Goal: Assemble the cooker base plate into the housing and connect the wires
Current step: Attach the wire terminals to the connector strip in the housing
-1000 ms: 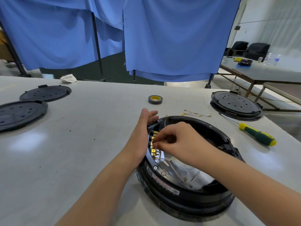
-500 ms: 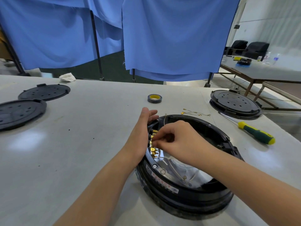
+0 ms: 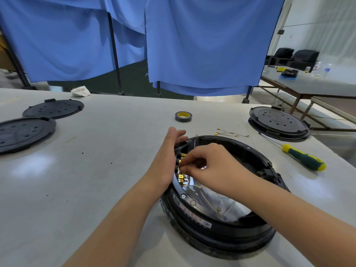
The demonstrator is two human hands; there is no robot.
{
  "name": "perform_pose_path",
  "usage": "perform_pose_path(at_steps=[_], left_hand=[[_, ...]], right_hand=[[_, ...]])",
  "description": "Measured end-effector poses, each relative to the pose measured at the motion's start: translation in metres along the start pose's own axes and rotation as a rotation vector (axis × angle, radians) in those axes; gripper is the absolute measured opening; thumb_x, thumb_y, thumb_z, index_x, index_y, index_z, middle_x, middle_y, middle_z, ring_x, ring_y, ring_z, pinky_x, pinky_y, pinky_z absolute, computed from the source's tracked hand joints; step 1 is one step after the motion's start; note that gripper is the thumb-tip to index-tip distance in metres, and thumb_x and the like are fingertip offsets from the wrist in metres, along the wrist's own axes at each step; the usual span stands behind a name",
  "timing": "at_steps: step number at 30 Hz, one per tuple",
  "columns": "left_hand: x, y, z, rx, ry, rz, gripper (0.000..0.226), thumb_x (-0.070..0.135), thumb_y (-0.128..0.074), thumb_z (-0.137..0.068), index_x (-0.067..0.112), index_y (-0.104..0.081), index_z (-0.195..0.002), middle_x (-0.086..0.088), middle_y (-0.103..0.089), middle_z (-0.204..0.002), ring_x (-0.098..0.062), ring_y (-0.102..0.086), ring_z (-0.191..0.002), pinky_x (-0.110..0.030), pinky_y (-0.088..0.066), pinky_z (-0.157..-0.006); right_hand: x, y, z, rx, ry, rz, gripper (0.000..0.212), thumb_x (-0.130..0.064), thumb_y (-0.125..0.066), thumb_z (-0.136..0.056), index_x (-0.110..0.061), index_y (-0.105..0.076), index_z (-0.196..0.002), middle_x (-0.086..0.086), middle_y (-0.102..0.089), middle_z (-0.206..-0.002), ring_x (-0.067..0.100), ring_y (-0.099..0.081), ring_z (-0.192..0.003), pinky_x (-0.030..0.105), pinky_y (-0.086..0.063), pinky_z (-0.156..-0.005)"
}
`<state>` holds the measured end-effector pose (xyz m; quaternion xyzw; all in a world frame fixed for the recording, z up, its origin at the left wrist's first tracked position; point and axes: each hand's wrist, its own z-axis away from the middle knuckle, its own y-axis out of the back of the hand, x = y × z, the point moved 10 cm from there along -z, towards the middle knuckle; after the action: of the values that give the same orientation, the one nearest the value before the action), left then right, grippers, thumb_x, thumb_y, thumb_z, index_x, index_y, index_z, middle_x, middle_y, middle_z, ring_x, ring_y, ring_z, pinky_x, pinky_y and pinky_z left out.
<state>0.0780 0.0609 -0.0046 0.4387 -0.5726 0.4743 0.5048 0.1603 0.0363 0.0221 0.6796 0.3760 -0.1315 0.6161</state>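
The round black plastic cooker housing (image 3: 221,199) sits on the grey table (image 3: 96,170). The left hand (image 3: 169,151) lies flat against its rim, steadying it. The right hand (image 3: 210,166) pinches narrowly at the brass terminals (image 3: 182,178); what it holds cannot be told. The thin wires (image 3: 210,204) look limp and fragile, best gripped at the connectors.

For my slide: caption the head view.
Left hand steadies cooker housing; right hand pinches at brass terminals.

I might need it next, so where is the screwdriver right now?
In the head view, the screwdriver lies on the table to the person's right, between the open cooker housing and the black base plate behind it.
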Motion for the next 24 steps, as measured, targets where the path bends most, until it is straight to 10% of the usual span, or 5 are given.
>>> perform_pose_path(at_steps=[9,24], left_hand=[[-0.003,0.009,-0.002,0.052,0.034,0.037,0.047,0.047,-0.019,-0.102,0.025,-0.057,-0.119,0.001,-0.062,-0.124,-0.018,-0.055,-0.121,-0.044,-0.037,-0.11],[0.001,0.003,-0.001,0.049,-0.016,0.028,0.042,0.041,-0.021,-0.104,0.024,-0.059,-0.109,0.003,-0.063,-0.118,-0.01,-0.058,-0.108,-0.021,-0.044,-0.089]], right_hand=[[0.01,0.003,0.001,-0.02,-0.065,-0.058,0.008,-0.024,-0.073,-0.082,-0.027,-0.077,-0.088,-0.015,-0.072,-0.074,-0.007,-0.065,-0.07,0.005,-0.049,-0.066],[-0.006,-0.001,-0.001,0.013,0.036,0.054,0.007,-0.025,-0.072,-0.082,-0.021,-0.077,-0.083,-0.007,-0.068,-0.074,0.005,-0.062,-0.073,0.033,-0.053,-0.076]])
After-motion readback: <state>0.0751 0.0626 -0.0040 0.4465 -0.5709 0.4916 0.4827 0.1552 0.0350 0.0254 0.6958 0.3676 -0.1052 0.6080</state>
